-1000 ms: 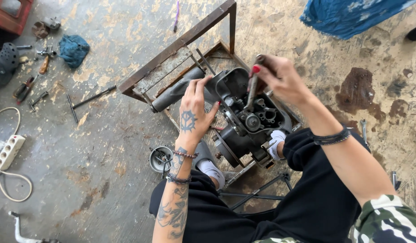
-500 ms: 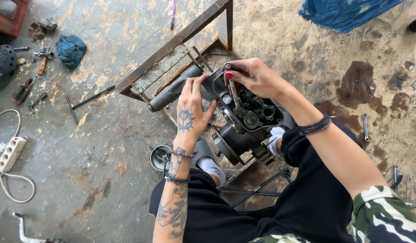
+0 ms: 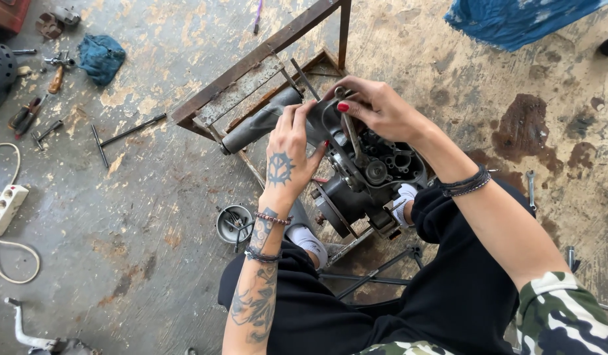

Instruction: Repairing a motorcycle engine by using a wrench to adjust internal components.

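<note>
A dark, oily engine block [image 3: 376,174] rests on a rusty metal stand [image 3: 264,66] on the floor between my knees. My left hand [image 3: 291,154] presses flat against the engine's left side, fingers spread over the casing beside a grey pipe [image 3: 258,125]. At the engine's top edge, my right hand [image 3: 376,108] pinches a slim metal tool [image 3: 352,141] that points down into the open case. Gears and round openings show inside the case.
A T-handle wrench [image 3: 123,135], pliers and small tools [image 3: 27,115], and a blue rag [image 3: 100,56] lie on the stained concrete at left. A white power strip [image 3: 4,210] sits at the left edge. A small metal bowl [image 3: 235,223] stands by my left knee. Blue cloth [image 3: 521,20] at top right.
My right hand has moved left and down from above the engine to its top edge, bringing the tool into the case. My left hand stayed on the casing.
</note>
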